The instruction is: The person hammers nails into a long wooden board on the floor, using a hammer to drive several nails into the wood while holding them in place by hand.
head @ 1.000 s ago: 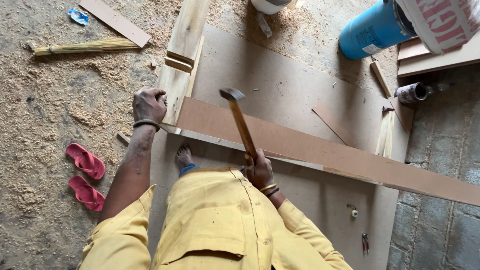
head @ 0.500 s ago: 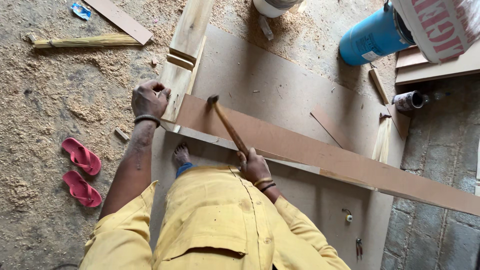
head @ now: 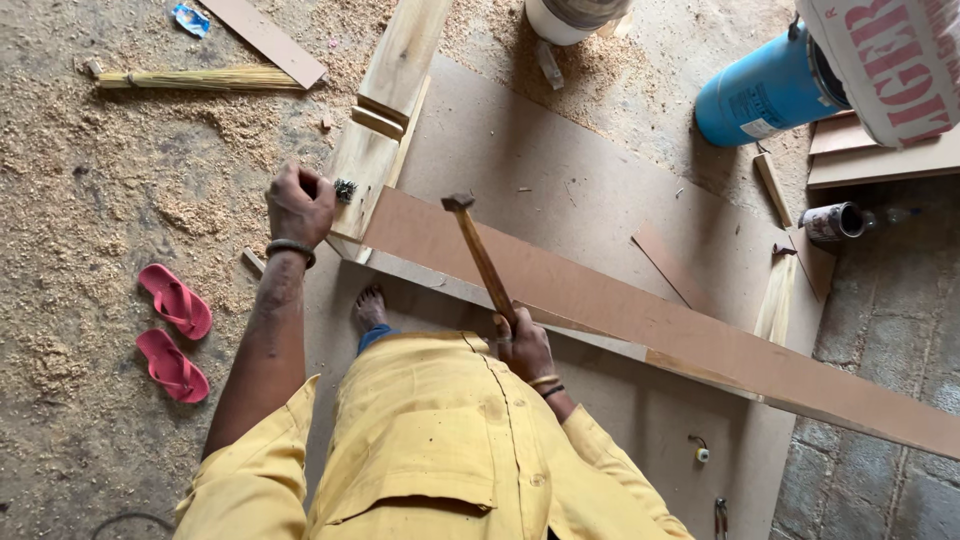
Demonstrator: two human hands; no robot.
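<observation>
1. While the person in yellow clothing is standing over it, a large brown sheet (head: 560, 170) is lying flat on the sawdust-strewn floor (head: 90, 200), filling the middle of the view.
2. A long brown board (head: 640, 305) is standing on edge across the sheet, running from about 10 o'clock down toward 4 o'clock.
3. A pale wooden plank (head: 390, 80) is lying from 12 o'clock down to the board's left end, with a small wooden block (head: 378, 118) sitting across it.
4. A blue cylinder (head: 765, 92) is resting at 1 o'clock, well apart from the hands.
5. The hammer (head: 480, 255) is being held with its head up over the board, the handle slanting down toward 6 o'clock.
6. The right hand (head: 525, 345) is closing its grip around the lower end of the hammer handle.
7. The left hand (head: 298, 205) is pressing at the board's left end, at 9 o'clock from the hammer head; its grip is curling narrow around a small dark metallic object (head: 346, 189) I cannot identify.
8. Two red sandals (head: 172, 335) are lying at 8 o'clock.
</observation>
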